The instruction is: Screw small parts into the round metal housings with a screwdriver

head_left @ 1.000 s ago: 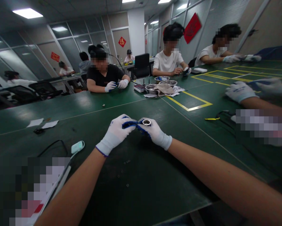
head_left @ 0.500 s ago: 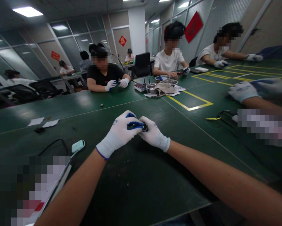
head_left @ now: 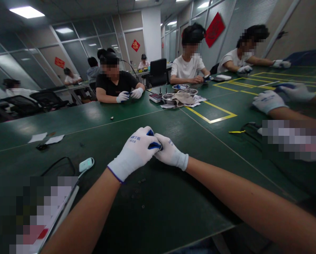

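White-gloved left hand [head_left: 135,151] lies closed over the clenched, white-gloved right hand [head_left: 171,154] above a dark green table [head_left: 179,211]; anything gripped is hidden.

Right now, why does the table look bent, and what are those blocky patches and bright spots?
Head view: a wide lens bows the green table and stretches the forearms near the edges; ceiling panels light the room evenly and leave pale glare on the tabletop; the left hand and right hand look sharp, soft shadow beneath them; the blocky patches are pixelation laid over the picture.
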Available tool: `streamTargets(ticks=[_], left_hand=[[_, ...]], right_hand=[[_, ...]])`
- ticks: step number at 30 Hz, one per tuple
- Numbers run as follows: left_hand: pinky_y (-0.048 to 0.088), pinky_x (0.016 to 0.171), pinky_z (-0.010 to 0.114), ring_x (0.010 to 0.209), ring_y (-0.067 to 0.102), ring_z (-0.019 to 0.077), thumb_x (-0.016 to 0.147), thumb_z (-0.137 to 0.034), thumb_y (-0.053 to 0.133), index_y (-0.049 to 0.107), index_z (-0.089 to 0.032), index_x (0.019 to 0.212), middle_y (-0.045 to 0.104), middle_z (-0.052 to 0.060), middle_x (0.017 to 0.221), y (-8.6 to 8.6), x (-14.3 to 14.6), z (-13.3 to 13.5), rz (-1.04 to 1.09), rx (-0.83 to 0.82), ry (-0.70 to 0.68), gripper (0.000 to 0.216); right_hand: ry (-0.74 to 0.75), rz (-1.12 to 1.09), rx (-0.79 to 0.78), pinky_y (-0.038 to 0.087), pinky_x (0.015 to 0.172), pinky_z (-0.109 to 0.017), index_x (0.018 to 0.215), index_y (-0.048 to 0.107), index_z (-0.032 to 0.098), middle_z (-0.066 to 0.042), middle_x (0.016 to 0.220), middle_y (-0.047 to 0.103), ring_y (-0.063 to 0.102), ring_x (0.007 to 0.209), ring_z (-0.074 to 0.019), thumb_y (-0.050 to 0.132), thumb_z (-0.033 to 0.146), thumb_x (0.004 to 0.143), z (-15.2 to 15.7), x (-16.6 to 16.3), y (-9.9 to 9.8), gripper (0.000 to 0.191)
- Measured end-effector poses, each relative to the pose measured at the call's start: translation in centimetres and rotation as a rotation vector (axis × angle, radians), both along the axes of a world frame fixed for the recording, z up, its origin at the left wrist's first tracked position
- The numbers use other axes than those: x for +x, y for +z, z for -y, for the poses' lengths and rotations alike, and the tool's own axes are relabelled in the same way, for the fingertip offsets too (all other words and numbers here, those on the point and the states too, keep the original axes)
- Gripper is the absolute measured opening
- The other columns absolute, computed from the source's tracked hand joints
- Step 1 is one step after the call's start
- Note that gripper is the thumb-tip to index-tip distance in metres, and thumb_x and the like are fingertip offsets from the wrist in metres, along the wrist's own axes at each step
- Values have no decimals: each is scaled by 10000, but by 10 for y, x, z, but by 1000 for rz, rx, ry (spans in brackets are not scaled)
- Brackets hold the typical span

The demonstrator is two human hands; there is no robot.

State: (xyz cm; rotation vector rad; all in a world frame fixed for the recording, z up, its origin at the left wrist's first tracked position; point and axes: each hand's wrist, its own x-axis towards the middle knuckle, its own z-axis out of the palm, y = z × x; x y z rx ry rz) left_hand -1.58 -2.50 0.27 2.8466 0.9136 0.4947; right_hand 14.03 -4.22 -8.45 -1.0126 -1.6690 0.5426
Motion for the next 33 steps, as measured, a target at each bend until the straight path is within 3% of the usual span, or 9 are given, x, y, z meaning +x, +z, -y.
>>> streamTargets(ticks=[7, 12, 20, 25, 29, 33], left_hand=[[563, 857, 396, 974, 619, 245, 927, -235, 647, 795, -209, 847, 638, 76, 1025, -4, 4, 3, 20, -64, -4, 170], [571, 835, 397, 922, 629, 243, 906, -235, 656, 741, -195, 771, 631, 77, 953, -13, 7, 3, 111, -118, 106, 164], [581, 903, 423, 952, 654, 234, 843, -178, 672, 686, -193, 911, 650, 68, 1019, -16, 7, -5, 320, -152, 194, 71], [554, 1013, 437, 1049, 676, 250, 821, -80, 594, 712, -197, 989, 696, 78, 1069, -43, -8, -38, 309, -155, 313, 236], [547, 1035, 445, 1102, 681, 283, 860, -158, 620, 742, -201, 1119, 694, 110, 1151, -70, -22, -54, 179, -154, 378, 290], [548, 1023, 426, 1120, 673, 287, 906, -261, 632, 709, -226, 1281, 675, 119, 1215, -85, -25, -59, 119, -125, 375, 385]], right_hand=[[40, -15, 18, 455, 648, -315, 786, 530, 227, 10, 771, 576, 538, 680, -160, 635, 224, 766, 0, 1, -4, 107], [-6, 9, 9, 447, 653, -306, 754, 507, 235, 12, 762, 575, 534, 693, -158, 633, 205, 759, 1, 0, -4, 129], [-66, -35, -4, 461, 687, -326, 805, 537, 236, -3, 805, 607, 575, 744, -182, 664, 271, 793, 0, 3, -3, 132], [-80, -17, -23, 481, 728, -345, 850, 611, 239, -15, 830, 649, 603, 776, -197, 669, 291, 807, -1, 5, -5, 88], [-95, -59, -69, 480, 697, -332, 867, 632, 235, -4, 788, 655, 597, 728, -183, 670, 354, 837, 0, 3, -6, 129], [-135, -123, -123, 467, 646, -315, 840, 622, 237, 15, 713, 638, 575, 669, -170, 694, 411, 834, -5, 1, -9, 189]])
